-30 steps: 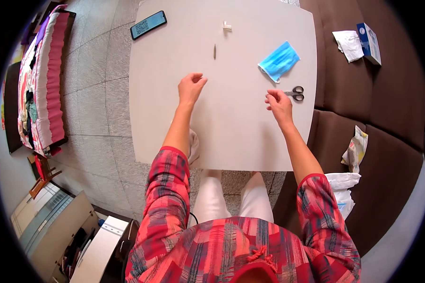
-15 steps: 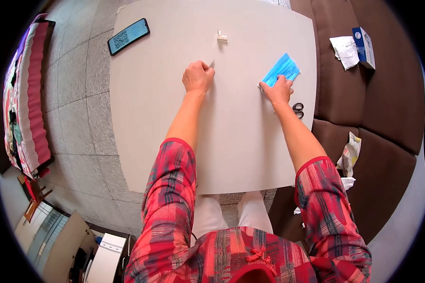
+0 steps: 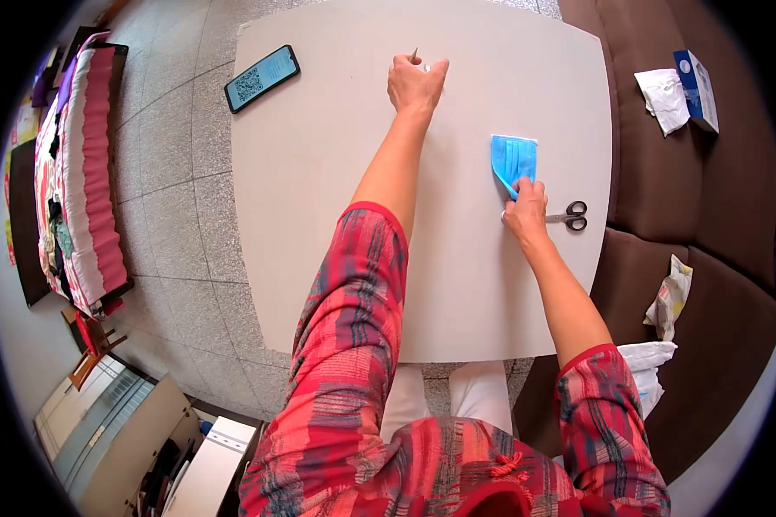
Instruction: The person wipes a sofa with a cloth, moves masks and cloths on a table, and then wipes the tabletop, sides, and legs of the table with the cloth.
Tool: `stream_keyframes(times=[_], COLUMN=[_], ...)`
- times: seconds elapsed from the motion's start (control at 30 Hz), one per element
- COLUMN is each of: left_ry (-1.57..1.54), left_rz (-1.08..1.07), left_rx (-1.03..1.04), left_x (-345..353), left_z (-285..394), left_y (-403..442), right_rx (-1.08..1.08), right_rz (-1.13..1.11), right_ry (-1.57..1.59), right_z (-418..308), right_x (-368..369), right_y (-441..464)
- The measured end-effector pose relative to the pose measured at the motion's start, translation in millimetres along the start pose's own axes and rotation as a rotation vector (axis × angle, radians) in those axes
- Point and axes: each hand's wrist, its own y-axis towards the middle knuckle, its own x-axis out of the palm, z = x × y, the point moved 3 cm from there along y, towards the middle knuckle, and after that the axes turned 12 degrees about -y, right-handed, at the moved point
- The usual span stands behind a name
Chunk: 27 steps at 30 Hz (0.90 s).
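My left hand [image 3: 416,86] is over the far part of the table [image 3: 328,189], its fingers curled around a small thin pointed piece [image 3: 415,54] that sticks up past them. Its kind is too small to tell. A small whitish object [image 3: 428,67] shows partly between thumb and fingers, and I cannot tell whether they touch it. My right hand [image 3: 528,212] is closed on the near end of a blue pleated face mask [image 3: 516,157], which bends up at that corner. Black-handled scissors [image 3: 576,215] lie just right of this hand, their blades partly hidden by it.
A phone [image 3: 263,79] showing a QR code lies at the table's far left. On the brown sofa [image 3: 655,181] to the right are a blue box [image 3: 697,90], white paper [image 3: 663,101] and a crumpled wrapper [image 3: 669,297]. A bed [image 3: 95,181] stands beyond the tiled floor at left.
My left hand has moved forward and right, over the small whitish object. My right hand has drawn the mask nearer and turned it more upright. The scissors are now more exposed.
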Motion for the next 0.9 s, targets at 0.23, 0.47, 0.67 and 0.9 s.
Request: stream_keyframes(times=[0.23,0.47,0.67,0.9], left_ry=[-0.091,-0.294,-0.4,-0.659], left_rz=[0.124,-0.156,-0.414,-0.68], left_rx=[0.028,-0.152,-0.49,-0.689], left_x=[-43.4,-117.5,-100.6,-43.4], left_z=[-42.7,-96.9,-87.7,-88.4], left_y=[28.5,-66.9,-198.9,-289.8], right_rx=[-0.01,-0.08,-0.088,-0.501], right_rz=[-0.007,0.12,0.015,-0.184], right_ry=[0.005,-0.007,0.432,0.664], right_z=[-0.3,1.4,-15.3,-19.4], right_x=[-1.2,18.5,-4.4,-53.8], right_y=[-2.5,-6.3,-95.9,-187.3])
